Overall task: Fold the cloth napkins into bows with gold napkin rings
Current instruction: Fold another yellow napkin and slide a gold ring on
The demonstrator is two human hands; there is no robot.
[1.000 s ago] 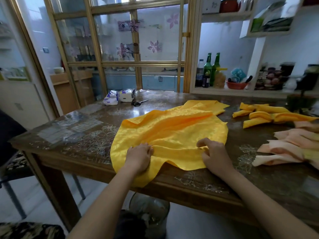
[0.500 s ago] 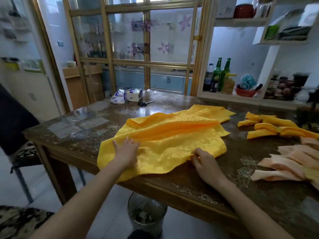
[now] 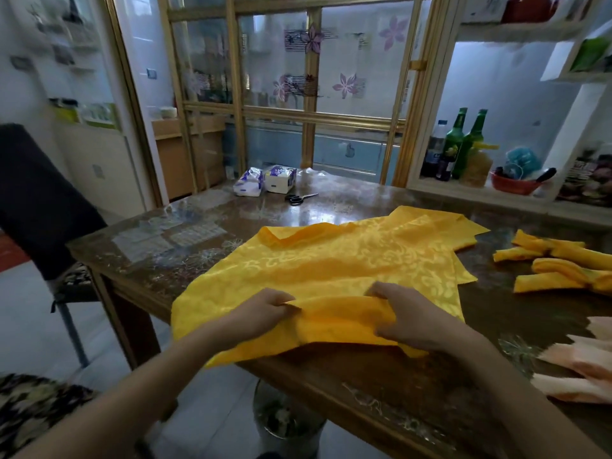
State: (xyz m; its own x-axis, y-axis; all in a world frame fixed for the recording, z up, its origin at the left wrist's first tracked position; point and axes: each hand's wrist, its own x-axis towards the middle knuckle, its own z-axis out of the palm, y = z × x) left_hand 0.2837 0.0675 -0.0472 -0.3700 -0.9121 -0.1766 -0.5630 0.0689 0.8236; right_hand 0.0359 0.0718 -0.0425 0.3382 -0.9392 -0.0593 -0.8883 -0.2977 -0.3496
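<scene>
Lying spread on the table (image 3: 381,379), the yellow napkin (image 3: 331,266) is pinched at its near fold by the left hand (image 3: 261,314) and the right hand (image 3: 412,323), so its folding is judged barely begun, while folded napkins (image 3: 559,260) are seen at the right.

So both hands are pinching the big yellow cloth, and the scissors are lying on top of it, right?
Not quite. The left hand and the right hand do pinch the big yellow cloth, but the scissors aren't on it. The head view shows them on the bare table beyond the cloth, near the tissue packs.
</scene>
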